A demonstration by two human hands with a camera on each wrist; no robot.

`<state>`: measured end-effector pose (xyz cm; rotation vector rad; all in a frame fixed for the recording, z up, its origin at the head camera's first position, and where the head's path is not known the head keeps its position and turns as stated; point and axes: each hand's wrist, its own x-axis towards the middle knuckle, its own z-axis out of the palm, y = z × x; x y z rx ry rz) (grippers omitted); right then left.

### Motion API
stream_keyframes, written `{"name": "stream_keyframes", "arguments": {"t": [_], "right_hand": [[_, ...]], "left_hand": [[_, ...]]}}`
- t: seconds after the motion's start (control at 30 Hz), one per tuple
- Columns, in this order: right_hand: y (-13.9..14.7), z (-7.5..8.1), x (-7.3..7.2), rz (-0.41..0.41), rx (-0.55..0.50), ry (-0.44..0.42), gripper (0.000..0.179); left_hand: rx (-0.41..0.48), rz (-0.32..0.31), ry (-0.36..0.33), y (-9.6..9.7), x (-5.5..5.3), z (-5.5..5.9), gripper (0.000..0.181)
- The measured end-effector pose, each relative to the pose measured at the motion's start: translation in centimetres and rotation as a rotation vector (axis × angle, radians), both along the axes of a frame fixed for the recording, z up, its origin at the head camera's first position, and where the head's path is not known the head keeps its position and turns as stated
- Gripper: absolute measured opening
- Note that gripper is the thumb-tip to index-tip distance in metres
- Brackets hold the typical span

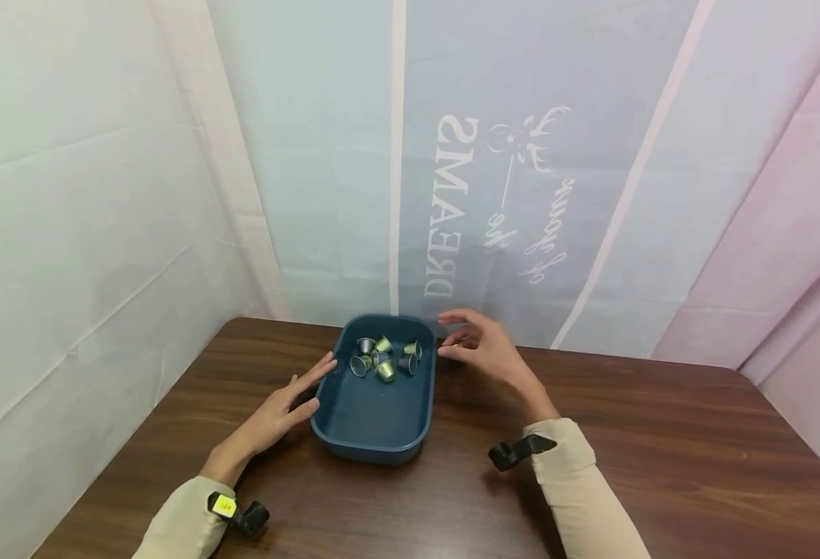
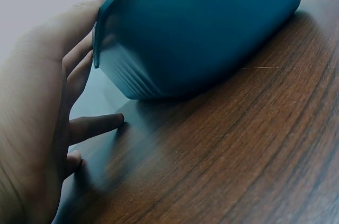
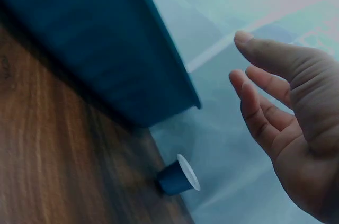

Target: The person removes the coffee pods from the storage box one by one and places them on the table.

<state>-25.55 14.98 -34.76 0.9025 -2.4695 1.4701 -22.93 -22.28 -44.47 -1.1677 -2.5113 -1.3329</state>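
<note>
A dark blue plastic tub stands on the table with several small coffee capsules in its far half, some green-gold, some dark or silvery. Along the tub's left rim lies my left hand, fingers extended; in the left wrist view, its thumb touches the rim and two fingers reach toward the tabletop. My right hand hovers just off the tub's far right corner, thumb and fingers parted and loosely bent, holding nothing. Below it, in the right wrist view, a dark blue capsule with a pale rim sits on the table beside the tub.
The brown wood-grain table extends to both sides of the tub. Close behind its far edge hangs a pale printed cloth, with more cloth at the left and right. Each sleeve carries a black wrist camera mount.
</note>
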Motion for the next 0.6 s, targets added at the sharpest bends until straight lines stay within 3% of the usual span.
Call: {"name": "stream_keyframes", "arguments": {"t": [0.27,0.6], "right_hand": [[-1.5,-2.8,-2.6,0.05,0.011,-0.007,0.047],[-3.9,-2.9,-3.6,0.142,0.121,0.058,0.051]], "left_hand": [[0.009,-0.009,0.0,-0.1,0.1,-0.2,0.058],[0.008,0.005,-0.005,-0.1,0.0,-0.1,0.06]]}}
